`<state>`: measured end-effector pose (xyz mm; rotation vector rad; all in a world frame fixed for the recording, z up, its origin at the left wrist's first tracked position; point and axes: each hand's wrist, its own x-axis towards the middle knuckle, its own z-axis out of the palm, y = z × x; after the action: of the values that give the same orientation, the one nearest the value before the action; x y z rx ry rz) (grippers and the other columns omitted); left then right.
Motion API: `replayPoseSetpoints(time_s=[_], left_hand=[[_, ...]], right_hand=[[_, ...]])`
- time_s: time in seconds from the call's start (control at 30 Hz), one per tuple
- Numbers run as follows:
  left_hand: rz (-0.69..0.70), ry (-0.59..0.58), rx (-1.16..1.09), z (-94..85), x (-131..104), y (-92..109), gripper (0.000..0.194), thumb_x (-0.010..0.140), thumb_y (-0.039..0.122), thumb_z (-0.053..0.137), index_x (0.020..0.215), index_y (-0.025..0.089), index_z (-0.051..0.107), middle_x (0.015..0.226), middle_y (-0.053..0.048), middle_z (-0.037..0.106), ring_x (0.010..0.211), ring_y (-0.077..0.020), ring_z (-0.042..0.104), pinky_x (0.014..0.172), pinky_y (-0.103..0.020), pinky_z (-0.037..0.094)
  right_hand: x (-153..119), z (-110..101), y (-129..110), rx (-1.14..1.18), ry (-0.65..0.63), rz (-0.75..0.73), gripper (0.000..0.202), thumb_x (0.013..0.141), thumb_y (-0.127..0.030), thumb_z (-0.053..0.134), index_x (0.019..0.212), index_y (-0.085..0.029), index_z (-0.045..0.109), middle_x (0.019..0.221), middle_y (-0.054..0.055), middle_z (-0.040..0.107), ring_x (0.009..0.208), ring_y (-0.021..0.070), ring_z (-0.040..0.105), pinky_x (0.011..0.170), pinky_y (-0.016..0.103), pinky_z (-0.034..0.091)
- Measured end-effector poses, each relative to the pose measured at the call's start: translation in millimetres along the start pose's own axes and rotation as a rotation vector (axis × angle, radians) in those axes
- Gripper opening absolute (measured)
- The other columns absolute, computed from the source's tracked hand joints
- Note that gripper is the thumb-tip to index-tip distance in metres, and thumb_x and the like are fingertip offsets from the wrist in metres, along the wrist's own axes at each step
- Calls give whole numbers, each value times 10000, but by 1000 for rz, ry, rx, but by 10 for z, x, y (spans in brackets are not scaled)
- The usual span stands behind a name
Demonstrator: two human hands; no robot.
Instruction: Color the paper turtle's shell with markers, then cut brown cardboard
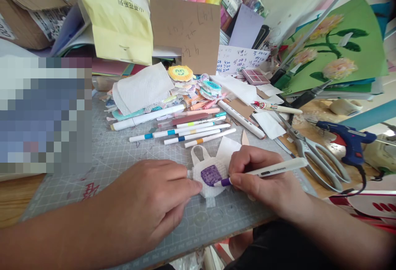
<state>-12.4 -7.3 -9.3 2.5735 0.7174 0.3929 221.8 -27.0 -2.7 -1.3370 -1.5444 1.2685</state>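
Note:
A small white quilted paper cutout with a loop at its top lies on the grey cutting mat. A purple patch colours its middle, and a pale tab sticks out at its bottom edge. My left hand grips its left side, fingers bent together and the index fingertip pressing the edge. Part of the cutout is hidden under those fingers. My right hand is closed around a white marker with a purple grip. The marker's tip touches the purple patch on its right side.
Several white markers lie behind the cutout. Scissors and a blue glue gun lie at the right. Farther back are a stack of white sheets, paper scraps, a yellow bag and a cardboard sheet.

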Motion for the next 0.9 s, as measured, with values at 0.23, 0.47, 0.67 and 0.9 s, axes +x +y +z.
replayPoseSetpoints(time_s=[0.23,0.47,0.67,0.9], left_hand=[[14,-4,8,-15,-5,3,248,853,118,423,863,222,647,739,-4,636,672,-164,586,624,-253,408],[30,17,-7,-12,-11,4,218,856,99,424,826,207,611,717,5,616,652,-149,563,606,-229,375],[36,9,-11,1,-4,-17,224,861,94,421,842,206,614,720,4,609,647,-149,546,595,-244,352],[40,30,-22,2,-6,-13,218,852,98,442,875,208,629,734,9,623,663,-151,555,608,-245,362]], right_hand=[[18,-29,56,40,42,32,159,681,-204,660,568,-197,548,526,-31,542,465,103,431,426,227,317],[22,-37,213,280,75,59,143,715,-150,649,600,-203,582,539,-32,591,520,136,516,506,255,375],[32,-27,217,483,115,109,127,695,-147,675,598,-204,614,530,-44,597,482,115,546,487,231,422],[30,-1,273,381,137,44,127,797,-210,710,701,-212,627,594,-40,644,556,123,605,547,228,455]])
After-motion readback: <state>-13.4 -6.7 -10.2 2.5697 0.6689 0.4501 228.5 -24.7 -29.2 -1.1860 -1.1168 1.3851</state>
